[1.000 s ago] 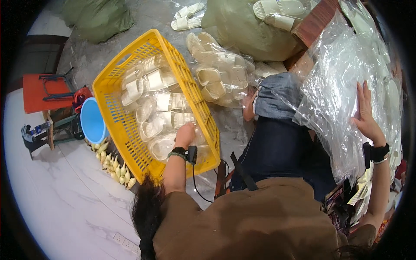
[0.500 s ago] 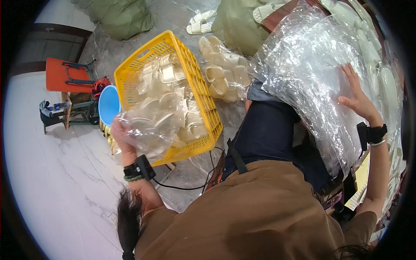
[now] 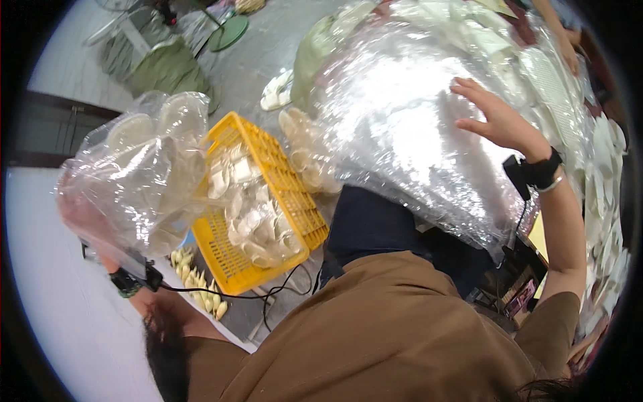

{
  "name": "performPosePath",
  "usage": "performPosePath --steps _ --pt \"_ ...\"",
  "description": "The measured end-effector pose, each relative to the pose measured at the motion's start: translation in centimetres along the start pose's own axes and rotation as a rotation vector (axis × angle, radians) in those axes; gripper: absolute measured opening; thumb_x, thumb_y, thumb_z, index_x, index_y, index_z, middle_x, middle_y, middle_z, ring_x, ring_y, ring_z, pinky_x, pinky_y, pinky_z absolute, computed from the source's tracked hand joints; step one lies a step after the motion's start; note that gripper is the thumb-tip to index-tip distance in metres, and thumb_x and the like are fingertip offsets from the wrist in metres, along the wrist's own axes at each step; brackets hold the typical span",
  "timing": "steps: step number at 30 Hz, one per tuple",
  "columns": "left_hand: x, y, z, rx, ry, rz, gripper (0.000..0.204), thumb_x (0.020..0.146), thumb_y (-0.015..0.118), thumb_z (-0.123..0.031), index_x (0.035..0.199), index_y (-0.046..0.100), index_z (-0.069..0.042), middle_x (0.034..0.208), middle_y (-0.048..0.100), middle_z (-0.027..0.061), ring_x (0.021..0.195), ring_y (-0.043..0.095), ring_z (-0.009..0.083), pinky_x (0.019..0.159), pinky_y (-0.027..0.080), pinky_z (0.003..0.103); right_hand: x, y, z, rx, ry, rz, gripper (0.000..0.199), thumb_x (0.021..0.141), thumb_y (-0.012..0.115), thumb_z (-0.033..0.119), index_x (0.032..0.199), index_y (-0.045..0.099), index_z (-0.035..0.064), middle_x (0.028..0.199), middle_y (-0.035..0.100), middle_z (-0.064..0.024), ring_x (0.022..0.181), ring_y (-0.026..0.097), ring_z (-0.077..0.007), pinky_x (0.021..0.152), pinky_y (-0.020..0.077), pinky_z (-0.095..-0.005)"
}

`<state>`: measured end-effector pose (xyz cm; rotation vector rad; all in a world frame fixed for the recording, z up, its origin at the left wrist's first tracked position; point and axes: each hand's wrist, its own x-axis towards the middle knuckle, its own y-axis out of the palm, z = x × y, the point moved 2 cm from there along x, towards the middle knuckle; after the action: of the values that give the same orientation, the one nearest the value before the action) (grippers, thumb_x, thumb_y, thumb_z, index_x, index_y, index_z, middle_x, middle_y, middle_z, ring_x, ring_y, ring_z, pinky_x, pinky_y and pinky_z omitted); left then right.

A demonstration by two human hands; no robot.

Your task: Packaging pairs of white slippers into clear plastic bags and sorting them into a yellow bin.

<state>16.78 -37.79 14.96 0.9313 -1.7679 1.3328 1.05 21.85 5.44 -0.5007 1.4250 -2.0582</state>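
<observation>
My left hand (image 3: 84,208) is closed on a clear plastic bag of cream slippers (image 3: 151,161), held up to the left of a yellow plastic crate (image 3: 281,181). The bag's film partly veils the fingers. More cream slippers in clear wrapping (image 3: 258,218) lie inside the crate. On the right, my right hand (image 3: 499,120) is spread over a big sheet of shiny clear plastic film (image 3: 395,120), which drapes across the surface beside me and over my lap. Glare hides whether the palm touches it; nothing shows between the fingers.
White slippers (image 3: 278,90) lie on the grey floor past the crate, near green sacks (image 3: 171,70). Piled pale slippers (image 3: 606,174) line the right side. Another person's arm (image 3: 562,40) shows at the far right. A black cable (image 3: 228,293) runs from my left wrist.
My left hand has lifted the bag of slippers out of the crate, up and to the left. The view has shifted; my right hand remains over the plastic film, fingers spread.
</observation>
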Motion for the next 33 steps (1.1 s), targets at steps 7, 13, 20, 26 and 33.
performPosePath --steps 7,13,20,26,33 --pt "11.2 16.2 -13.3 -0.089 0.421 -0.084 0.022 0.084 0.06 -0.011 0.102 0.065 0.0 0.085 0.063 0.0105 0.082 0.062 0.025 0.076 0.05 0.037 -1.2 3.7 -1.0 -0.187 0.279 0.249 0.096 0.084 0.066 0.061 0.156 0.024 0.0111 0.163 0.012 -0.0206 0.15 0.01 -0.0435 0.115 0.0183 -0.0655" --pt "19.2 25.8 -32.8 -0.165 0.767 -0.262 0.023 0.086 0.058 -0.011 0.106 0.063 0.0 0.086 0.062 0.0103 0.08 0.062 0.0238 0.073 0.05 0.037 -2.0 6.5 -1.2 -0.027 0.281 0.01 0.097 0.083 0.066 0.059 0.157 0.023 0.0134 0.164 0.01 -0.0199 0.151 0.004 -0.0414 0.117 0.0064 -0.0647" --pt "24.2 29.3 -53.8 -0.088 1.075 -0.498 0.025 0.089 0.057 -0.01 0.111 0.061 0.0 0.087 0.061 0.01 0.079 0.061 0.0224 0.071 0.05 0.036 -2.6 6.8 -1.5 -0.026 0.29 -0.07 0.1 0.081 0.064 0.066 0.157 0.025 0.0131 0.164 0.012 -0.0168 0.152 0.006 -0.0395 0.116 0.0087 -0.0666" --pt "25.0 30.1 -66.0 0.112 1.265 -0.669 0.026 0.091 0.056 -0.01 0.115 0.06 0.0 0.088 0.06 0.0097 0.077 0.06 0.0212 0.068 0.05 0.036 -2.3 6.6 -1.2 0.045 0.293 0.014 0.099 0.082 0.066 0.062 0.158 0.022 0.0177 0.166 0.005 -0.0113 0.153 -0.002 -0.036 0.117 0.005 -0.0635" --pt "2.5 32.2 -77.5 -0.813 1.472 0.469 0.012 0.081 0.057 -0.009 0.081 0.069 -0.006 0.081 0.068 0.0175 0.08 0.067 0.0361 0.071 0.054 0.047 0.8 7.6 -0.6 0.056 0.283 0.171 0.099 0.082 0.06 0.068 0.158 0.023 0.0153 0.166 0.007 -0.0144 0.152 0.001 -0.0363 0.114 0.0049 -0.0661"
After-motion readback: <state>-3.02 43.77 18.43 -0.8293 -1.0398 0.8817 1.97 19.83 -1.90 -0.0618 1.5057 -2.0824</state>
